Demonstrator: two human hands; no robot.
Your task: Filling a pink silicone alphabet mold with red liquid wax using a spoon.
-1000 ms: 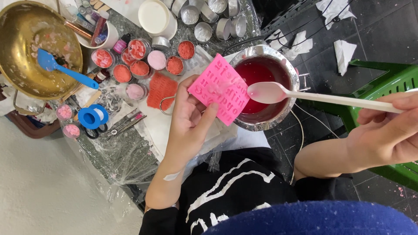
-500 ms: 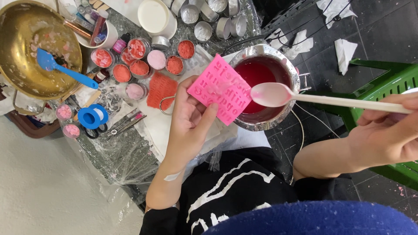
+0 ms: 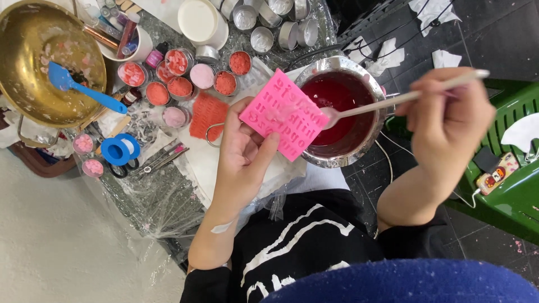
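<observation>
Since half a second ago the right hand (image 3: 446,120) has swung in from 3 o'clock toward the centre, and the spoon (image 3: 393,101) it carries has dropped its bowl to the right edge of the pink mould (image 3: 285,114), over the near rim of the steel pot (image 3: 342,112) of deep red liquid. Fingers and thumb of that hand are closed around the upper part of the pale handle.

At the centre, the left hand (image 3: 241,151) pinches the mould by its lower left corner, thumb on top and fingers beneath, holding it tilted just left of the pot. It looks like thin silicone with rows of small raised shapes: light, floppy and likely slick once wet, so support under the middle, or a two-corner hold, would keep it level better than one corner. The liquid in the pot may be hot, though that cannot be told.

Toward 11 o'clock small round tins (image 3: 168,78) of red, orange and pink fill lie in a cluster, empty silver tins (image 3: 275,22) at 12 o'clock. A brass bowl (image 3: 33,56) at 10 o'clock holds a blue spatula (image 3: 84,90). A blue tape roll (image 3: 120,150) sits at 9 o'clock, and a small red and white printed packet (image 3: 497,173) lies on the green crate (image 3: 516,168) at 3 o'clock
</observation>
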